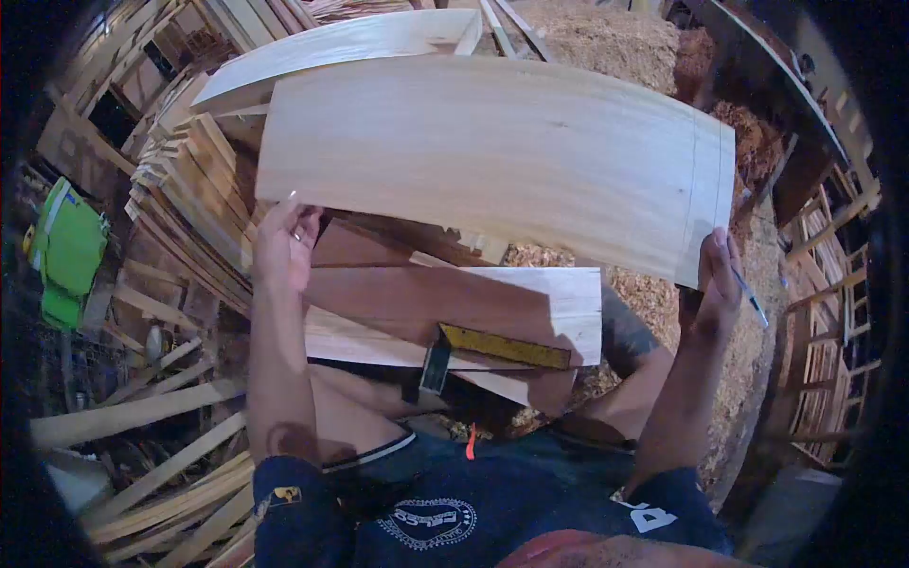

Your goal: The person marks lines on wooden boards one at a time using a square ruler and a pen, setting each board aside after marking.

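Observation:
A wide, pale wooden board is held up in front of me, with pencil lines drawn across its right end. My left hand grips its lower left corner. At the lower right corner my right hand is closed on the board, and a thin pen or pencil sticks out from between its fingers. Below, over my legs, lies a shorter wooden board in partial shadow. A try square with a yellow blade and a dark stock rests on that shorter board.
Another pale board lies behind the held one. Stacked planks stand at the left, near a bright green object. Long wooden strips fill the lower left. Wood shavings cover the floor at the right.

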Available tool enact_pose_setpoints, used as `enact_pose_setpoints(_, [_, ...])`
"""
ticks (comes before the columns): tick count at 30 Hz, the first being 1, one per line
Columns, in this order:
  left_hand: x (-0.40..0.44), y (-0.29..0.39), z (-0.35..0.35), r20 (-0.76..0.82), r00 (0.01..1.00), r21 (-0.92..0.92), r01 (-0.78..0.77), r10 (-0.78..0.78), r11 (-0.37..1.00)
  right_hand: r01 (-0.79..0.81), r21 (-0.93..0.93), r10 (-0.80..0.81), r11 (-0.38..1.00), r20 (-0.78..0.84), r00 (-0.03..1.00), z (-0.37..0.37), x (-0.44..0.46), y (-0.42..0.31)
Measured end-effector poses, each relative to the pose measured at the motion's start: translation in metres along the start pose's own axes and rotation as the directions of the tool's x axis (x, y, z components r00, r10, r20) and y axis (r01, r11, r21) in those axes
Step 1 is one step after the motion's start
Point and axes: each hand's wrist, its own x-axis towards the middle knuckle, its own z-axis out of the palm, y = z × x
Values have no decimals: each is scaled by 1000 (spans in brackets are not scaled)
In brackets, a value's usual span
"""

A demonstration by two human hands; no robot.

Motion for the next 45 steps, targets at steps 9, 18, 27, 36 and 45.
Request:
enact_pose_setpoints(9, [54, 90, 80, 262, 905, 531, -425, 334, 734, -71, 31, 71, 997, -9, 997, 31, 34, -22])
enact_pose_setpoints(18, [-103, -139, 34, 429, 872, 901, -430, -236, 48, -149, 30, 140, 988, 205, 969, 101, 77, 17])
enact_pose_setpoints(27, [-136, -161, 22, 169, 898, 956, -49, -407, 289, 53, -763, 336, 644, 345, 877, -118, 45, 205])
enact_pose_setpoints(36, [-174, -123, 74, 445, 894, 715, -326, -44, 618, -381, -359, 476, 852, 228, 849, -103, -1, 189])
enact_pose_setpoints(45, [-224, -230, 112, 794, 452, 579, -766, -407, 279, -191, -649, 451, 736, 260, 853, -165, -3, 176])
